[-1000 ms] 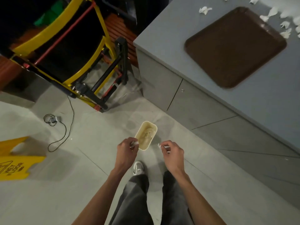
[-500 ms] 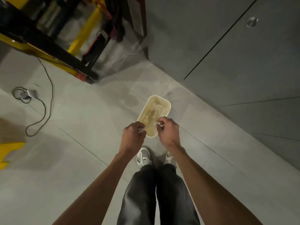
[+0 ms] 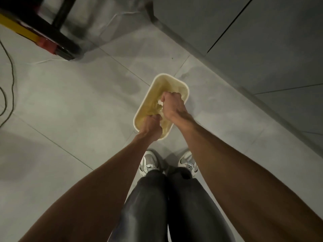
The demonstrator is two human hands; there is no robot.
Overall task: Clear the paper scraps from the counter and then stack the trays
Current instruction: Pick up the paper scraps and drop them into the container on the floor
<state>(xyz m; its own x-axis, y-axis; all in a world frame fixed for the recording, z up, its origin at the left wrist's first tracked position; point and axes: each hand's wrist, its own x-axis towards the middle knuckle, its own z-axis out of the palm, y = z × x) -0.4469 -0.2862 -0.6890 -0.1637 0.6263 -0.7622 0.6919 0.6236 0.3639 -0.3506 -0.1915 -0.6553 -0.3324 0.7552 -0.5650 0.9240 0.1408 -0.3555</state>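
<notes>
- Inside the bin [image 3: 167, 82] on the floor: right hand [image 3: 172, 106] has its fingers curled tight, pinching a white paper scrap [image 3: 159, 103].
- Left hand [image 3: 151, 125] is fisted at the near rim; can't tell what it holds.
- Cabinet front [image 3: 262, 41] is near the bin's far right; the floor [image 3: 78, 102] runs wide on its left.

Smooth plastic bin [image 3: 166, 82], matt tiles [image 3: 78, 102]

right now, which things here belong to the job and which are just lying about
Job: left hand and right hand, both over the bin; paper scrap at the right hand.
Lying about: cable on the floor; yellow and black frame; cabinet doors.
</notes>
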